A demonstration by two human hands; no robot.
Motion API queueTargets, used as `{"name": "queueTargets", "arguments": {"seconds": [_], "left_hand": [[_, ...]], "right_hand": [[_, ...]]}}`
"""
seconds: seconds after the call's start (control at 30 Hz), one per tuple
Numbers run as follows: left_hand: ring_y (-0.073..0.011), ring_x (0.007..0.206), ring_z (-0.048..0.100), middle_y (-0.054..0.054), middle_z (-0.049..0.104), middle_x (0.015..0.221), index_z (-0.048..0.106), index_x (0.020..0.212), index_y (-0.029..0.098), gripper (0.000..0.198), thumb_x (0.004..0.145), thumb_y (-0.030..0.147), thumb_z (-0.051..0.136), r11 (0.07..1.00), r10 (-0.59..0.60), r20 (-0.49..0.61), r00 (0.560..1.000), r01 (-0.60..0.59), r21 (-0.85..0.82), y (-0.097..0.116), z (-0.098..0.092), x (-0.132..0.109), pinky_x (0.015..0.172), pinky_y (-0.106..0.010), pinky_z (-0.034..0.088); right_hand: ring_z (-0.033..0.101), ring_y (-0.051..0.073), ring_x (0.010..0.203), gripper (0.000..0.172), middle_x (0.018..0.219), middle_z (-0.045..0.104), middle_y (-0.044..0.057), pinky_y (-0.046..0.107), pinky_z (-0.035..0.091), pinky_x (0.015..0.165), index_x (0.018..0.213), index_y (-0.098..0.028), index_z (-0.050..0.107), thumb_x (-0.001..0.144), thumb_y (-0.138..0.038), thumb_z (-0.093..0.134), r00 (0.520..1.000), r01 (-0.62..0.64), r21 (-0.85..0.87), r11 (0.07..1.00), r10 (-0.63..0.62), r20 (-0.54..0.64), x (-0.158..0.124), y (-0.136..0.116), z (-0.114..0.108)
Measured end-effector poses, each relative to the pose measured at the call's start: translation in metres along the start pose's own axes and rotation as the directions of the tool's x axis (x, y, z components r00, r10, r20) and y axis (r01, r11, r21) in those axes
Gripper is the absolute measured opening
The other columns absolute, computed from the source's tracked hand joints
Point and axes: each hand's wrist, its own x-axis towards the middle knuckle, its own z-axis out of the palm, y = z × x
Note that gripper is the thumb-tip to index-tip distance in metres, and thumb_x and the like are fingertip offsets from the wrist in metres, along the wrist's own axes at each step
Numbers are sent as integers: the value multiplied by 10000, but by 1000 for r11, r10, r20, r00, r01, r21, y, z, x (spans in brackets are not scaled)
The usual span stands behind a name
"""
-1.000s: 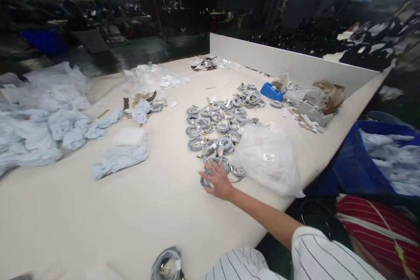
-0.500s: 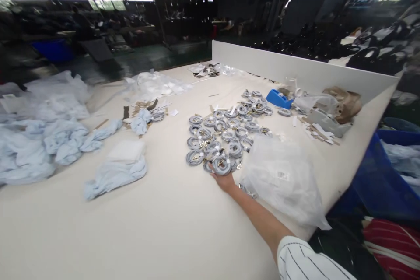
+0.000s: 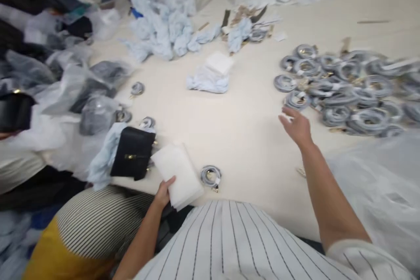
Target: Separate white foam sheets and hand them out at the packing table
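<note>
While the left hand (image 3: pixel 163 193) grips the near edge of a stack of white foam sheets (image 3: pixel 179 175) on the tabletop (image 3: pixel 243 140), the right hand (image 3: pixel 297 126) hovers with fingers loosely spread and empty beside the heap of coiled grey straps (image 3: pixel 341 92). One coiled strap (image 3: pixel 210 176) lies alone just beside the foam, and a black purse (image 3: pixel 133 153) rests on pale blue cloth (image 3: pixel 101 157) to its left. Judging by this, most coils remain unsorted in the heap, with only one brought near the wrapping. Compared with half a second ago, the view has swung down and left; the right hand, then pressed against the heap's near coils, is now lifted off them.
</note>
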Motion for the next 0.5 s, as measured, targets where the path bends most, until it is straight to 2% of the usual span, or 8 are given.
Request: {"name": "queueTargets", "arguments": {"seconds": [0.07,0.13,0.2,0.23,0.27,0.37,0.43,0.5], "left_hand": [[-238,914,681,-144,706,1033,592,1175,59,356,858,205,662,995,-32,5,999,32,-98,-13,-27,2,892,-411,551],[-280,917,687,-184,718,1026,585,1191,22,462,783,187,726,985,-23,40,999,30,-169,-17,-34,6,925,-429,535],[-313,923,689,-207,718,1032,578,1199,9,549,727,207,776,975,9,72,997,7,-222,-18,-33,8,937,-451,529],[-324,928,690,-216,715,1042,576,1201,7,582,706,217,795,970,29,85,996,-7,-244,-18,-32,8,938,-463,527],[-335,937,689,-226,710,1054,576,1202,6,607,687,225,811,964,51,96,994,-23,-265,-19,-32,6,941,-473,525],[-356,971,681,-249,697,1088,584,1195,4,643,649,226,841,945,111,115,987,-68,-320,-23,-34,1,958,-488,513],[-364,984,678,-256,694,1090,585,1191,3,653,636,222,850,935,139,117,983,-91,-344,-27,-37,-3,965,-493,509],[-366,980,680,-253,694,1094,579,1192,11,656,632,216,853,928,154,108,982,-106,-357,-31,-39,-6,960,-498,514]], "right_hand": [[648,180,1046,397,1231,654,76,339,520,931,1246,-210,604,881,-368,599,964,165,158,974,-192,182,-65,-39,56],[585,230,1191,496,1337,590,87,419,491,1020,1301,-235,567,840,-408,633,825,315,378,871,-448,344,-135,-78,113],[509,297,1279,575,1378,551,103,550,404,1088,1348,-256,532,797,-372,654,760,415,314,854,-515,396,-191,-109,165],[469,321,1310,589,1407,520,108,588,353,1111,1368,-267,516,792,-304,632,734,491,269,829,-560,384,-211,-120,185],[490,320,1279,589,1377,539,110,580,370,1093,1380,-279,507,797,-226,578,721,539,235,809,-587,368,-224,-128,201],[606,287,1050,546,1165,610,123,486,515,901,1362,-304,528,843,-183,412,717,552,256,793,-609,339,-223,-126,215],[632,268,907,500,1057,598,118,448,549,784,1352,-320,532,888,-267,352,768,476,325,817,-566,300,-192,-109,202],[632,275,852,478,1015,581,112,466,546,758,1342,-348,535,903,-386,350,850,409,345,845,-490,193,-145,-79,172]]}}
